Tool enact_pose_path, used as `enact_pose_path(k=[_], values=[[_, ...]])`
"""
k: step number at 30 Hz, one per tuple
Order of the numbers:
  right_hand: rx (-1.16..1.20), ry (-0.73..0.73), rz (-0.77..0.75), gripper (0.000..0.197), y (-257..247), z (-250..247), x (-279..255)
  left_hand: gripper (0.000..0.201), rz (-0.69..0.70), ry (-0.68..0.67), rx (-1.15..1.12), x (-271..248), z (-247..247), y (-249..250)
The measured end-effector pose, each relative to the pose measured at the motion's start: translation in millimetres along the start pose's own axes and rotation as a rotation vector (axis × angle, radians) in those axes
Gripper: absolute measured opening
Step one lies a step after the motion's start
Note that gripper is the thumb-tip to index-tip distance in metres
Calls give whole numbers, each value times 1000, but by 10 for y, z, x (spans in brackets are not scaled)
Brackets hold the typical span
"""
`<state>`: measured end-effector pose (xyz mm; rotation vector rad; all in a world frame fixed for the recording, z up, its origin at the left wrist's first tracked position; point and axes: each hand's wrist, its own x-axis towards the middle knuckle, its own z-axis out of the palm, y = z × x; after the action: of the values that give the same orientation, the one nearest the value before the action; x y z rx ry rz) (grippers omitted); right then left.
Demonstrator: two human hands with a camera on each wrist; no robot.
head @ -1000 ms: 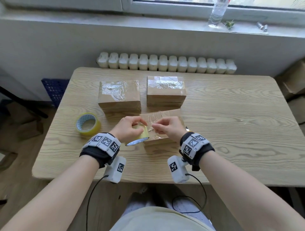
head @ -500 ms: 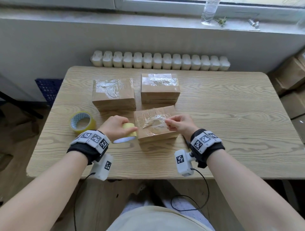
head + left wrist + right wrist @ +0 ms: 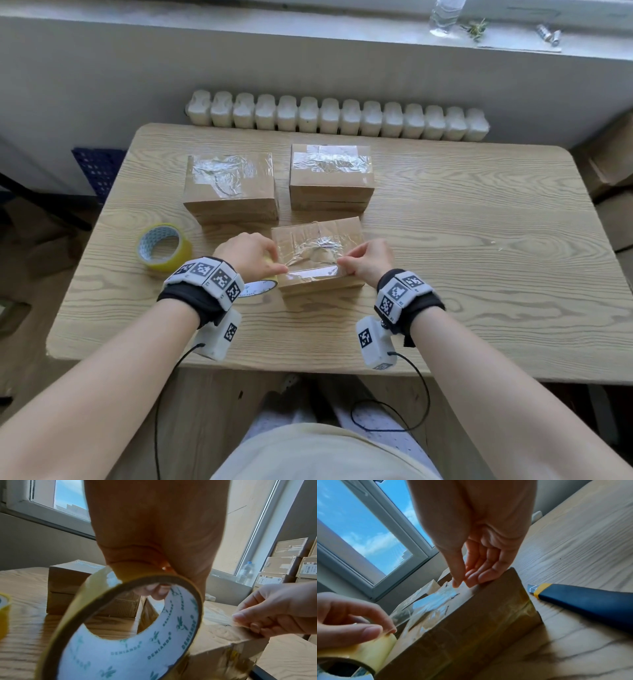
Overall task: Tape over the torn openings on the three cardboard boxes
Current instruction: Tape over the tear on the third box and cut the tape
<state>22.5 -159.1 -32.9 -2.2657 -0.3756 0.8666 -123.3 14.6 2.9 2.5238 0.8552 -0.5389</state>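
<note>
The tape strip (image 3: 313, 272) now stretches farther between the left hand (image 3: 251, 255), gripping the roll (image 3: 130, 635), and the right hand (image 3: 368, 260), pinching its end.

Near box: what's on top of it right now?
Crinkled clear tape covers the near box, a fresh strip stretched along its front edge between both hands. Any tear underneath can't be made out.
</note>
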Motion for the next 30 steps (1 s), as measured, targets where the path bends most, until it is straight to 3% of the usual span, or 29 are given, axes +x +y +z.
enact_pose_path(k=[13, 16, 18, 20, 22, 25, 30], values=[[-389, 38, -119, 18, -44, 43, 40, 31, -33, -15, 144, 100, 28, 88], [-380, 98, -107, 64, -23, -61, 17, 30, -25, -10, 138, 101, 31, 83], [-454, 139, -230, 66, 4, -57, -25, 31, -19, -9, 134, 99, 28, 79], [-541, 162, -491, 62, 50, 57, -76, 32, -21, -8, 117, 99, 20, 70], [-591, 11, -656, 72, 78, 224, -142, 33, -27, -6, 93, 96, 2, 53], [-795, -202, -759, 81, 193, 431, -163, 35, -29, -7, 61, 86, -24, 39], [-916, -181, -761, 87, 302, 534, -133, 33, -14, -6, 28, 78, -37, 62]])
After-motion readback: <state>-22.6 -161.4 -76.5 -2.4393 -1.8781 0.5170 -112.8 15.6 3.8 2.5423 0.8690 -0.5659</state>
